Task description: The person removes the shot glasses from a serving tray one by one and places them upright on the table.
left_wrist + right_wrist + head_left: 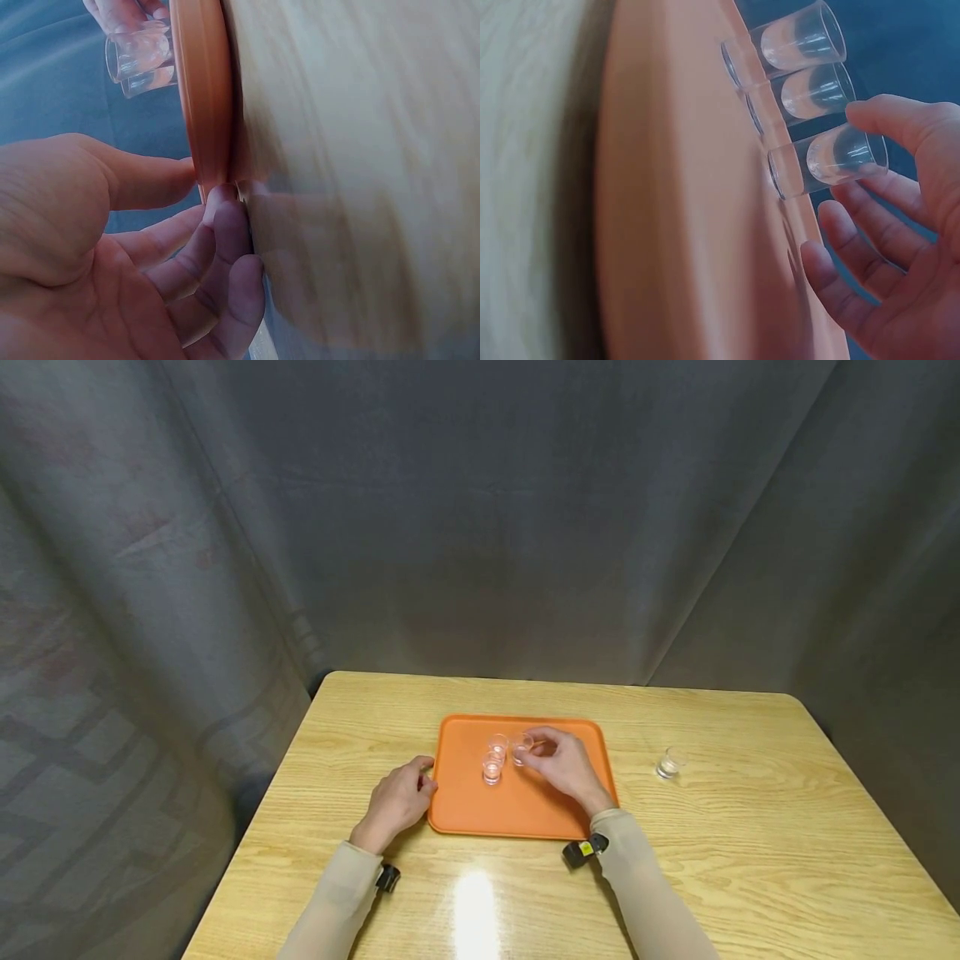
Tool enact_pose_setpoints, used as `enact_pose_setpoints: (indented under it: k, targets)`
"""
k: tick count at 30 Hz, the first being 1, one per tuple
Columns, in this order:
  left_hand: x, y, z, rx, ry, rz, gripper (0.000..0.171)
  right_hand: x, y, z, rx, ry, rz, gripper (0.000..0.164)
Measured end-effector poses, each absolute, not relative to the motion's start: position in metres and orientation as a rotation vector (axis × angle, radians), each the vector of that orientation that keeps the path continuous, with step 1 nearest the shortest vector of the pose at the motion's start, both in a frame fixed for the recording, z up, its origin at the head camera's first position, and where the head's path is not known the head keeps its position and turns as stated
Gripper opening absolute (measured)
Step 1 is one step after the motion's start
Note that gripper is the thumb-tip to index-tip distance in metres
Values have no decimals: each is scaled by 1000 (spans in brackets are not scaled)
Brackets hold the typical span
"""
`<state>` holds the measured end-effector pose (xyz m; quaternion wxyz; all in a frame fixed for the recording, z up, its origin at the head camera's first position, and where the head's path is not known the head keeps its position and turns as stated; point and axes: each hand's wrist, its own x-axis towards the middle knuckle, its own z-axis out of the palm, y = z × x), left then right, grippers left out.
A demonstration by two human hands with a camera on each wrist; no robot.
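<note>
An orange tray [468, 810] lies on the table with three small clear shot glasses on it. My right hand [564, 768] pinches the rim of the rightmost shot glass [829, 163] between thumb and fingers; its base is at the tray surface. Close beside it stand a middle shot glass [814, 94] and a far shot glass [799, 41], all upright in a tight group. At the tray's left edge, my left hand [397, 797] holds the rim, thumb on one side and fingertips at the underside in the left wrist view.
Another clear shot glass [670, 763] stands on the wooden table [780, 827], to the right of the tray. Grey curtains [495, 527] hang behind the table's far edge and along its left side.
</note>
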<state>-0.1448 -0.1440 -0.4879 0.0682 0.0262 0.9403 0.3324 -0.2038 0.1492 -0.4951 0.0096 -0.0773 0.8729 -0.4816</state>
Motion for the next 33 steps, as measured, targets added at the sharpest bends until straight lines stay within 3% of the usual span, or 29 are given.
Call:
enact_pose_setpoints:
  k: [33]
  targets:
    - [-145, -146, -489, 80, 2817, 1035, 44, -182, 198, -481, -93, 2807, -1630, 38]
